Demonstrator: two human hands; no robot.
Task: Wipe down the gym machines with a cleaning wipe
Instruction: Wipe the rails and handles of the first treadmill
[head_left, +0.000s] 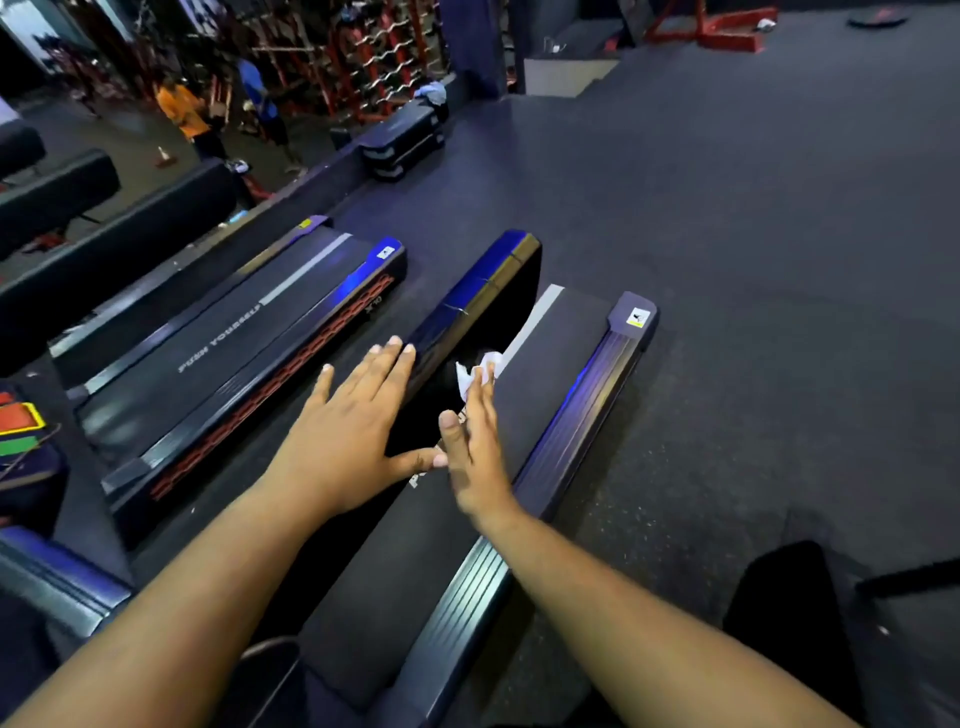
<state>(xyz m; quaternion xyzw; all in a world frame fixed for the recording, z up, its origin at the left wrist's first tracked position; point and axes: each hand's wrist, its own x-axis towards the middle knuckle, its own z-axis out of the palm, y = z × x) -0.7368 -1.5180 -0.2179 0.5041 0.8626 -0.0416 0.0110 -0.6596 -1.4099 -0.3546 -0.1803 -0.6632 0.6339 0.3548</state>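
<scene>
A: Left hand (349, 431)?
B: Frame centre, fingers wide and straight, tips at the treadmill (467, 519) side rail.
A: Right hand (478, 457)?
B: Just beside it. Straight fingers press the white wipe (475, 371) against the rail's inner face.

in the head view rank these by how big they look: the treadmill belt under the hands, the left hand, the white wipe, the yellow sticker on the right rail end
1. treadmill belt
2. left hand
3. white wipe, partly hidden by the right hand
4. yellow sticker
The wipe and sticker look close in size, and the sticker lies farther away, so their order is unsure.
</scene>
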